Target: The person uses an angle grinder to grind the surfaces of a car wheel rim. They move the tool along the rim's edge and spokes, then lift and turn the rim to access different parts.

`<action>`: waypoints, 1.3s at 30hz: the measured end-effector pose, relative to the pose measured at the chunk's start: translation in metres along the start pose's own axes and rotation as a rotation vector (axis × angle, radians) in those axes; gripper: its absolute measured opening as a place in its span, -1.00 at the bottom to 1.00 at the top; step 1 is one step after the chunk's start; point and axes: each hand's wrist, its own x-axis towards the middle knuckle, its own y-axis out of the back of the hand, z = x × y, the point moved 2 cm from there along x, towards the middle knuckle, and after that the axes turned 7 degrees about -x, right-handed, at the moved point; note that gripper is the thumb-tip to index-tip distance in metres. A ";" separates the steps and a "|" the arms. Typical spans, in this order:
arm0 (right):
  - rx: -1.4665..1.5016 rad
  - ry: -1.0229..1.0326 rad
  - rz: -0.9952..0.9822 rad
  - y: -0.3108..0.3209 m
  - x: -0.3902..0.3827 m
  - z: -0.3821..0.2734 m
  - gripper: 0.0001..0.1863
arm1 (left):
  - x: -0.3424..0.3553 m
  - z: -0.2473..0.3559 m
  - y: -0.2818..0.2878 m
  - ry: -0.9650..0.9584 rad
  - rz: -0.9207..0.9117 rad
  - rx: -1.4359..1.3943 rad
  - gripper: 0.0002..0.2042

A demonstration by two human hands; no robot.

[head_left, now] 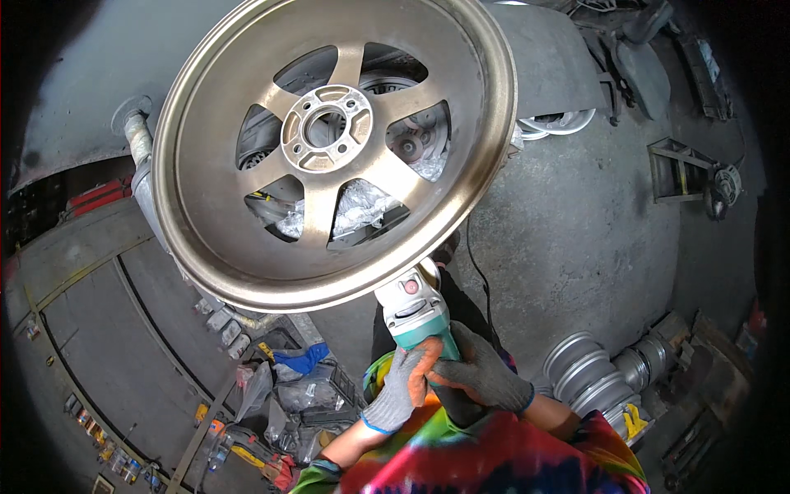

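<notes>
Grinder | head toward wheel — long axis outward | grip: left hand, right hand clasping it | contact unclear

The left forearm and right forearm come up from below and slant inward, bare skin showing near each wrist. The left grip and right grip, both in grey gloves with orange coating, meet side by side with fingers curled in a firm clasp, the left one angled up and rightward, the right up and leftward
</notes>
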 end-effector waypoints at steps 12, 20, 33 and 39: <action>-0.142 -0.017 -0.060 0.004 0.002 -0.006 -0.40 | -0.004 -0.055 0.015 -0.020 -0.030 -0.071 -0.57; -0.178 0.082 0.010 0.001 0.003 -0.009 -0.50 | -0.002 -0.034 0.009 -0.025 -0.038 -0.010 -0.57; 0.009 0.005 -0.021 0.002 -0.001 0.002 -0.49 | -0.002 -0.035 0.007 0.041 -0.077 -0.137 -0.59; 0.002 -0.036 -0.041 0.002 -0.006 -0.012 -0.46 | -0.006 -0.046 0.006 0.110 -0.087 -0.237 -0.60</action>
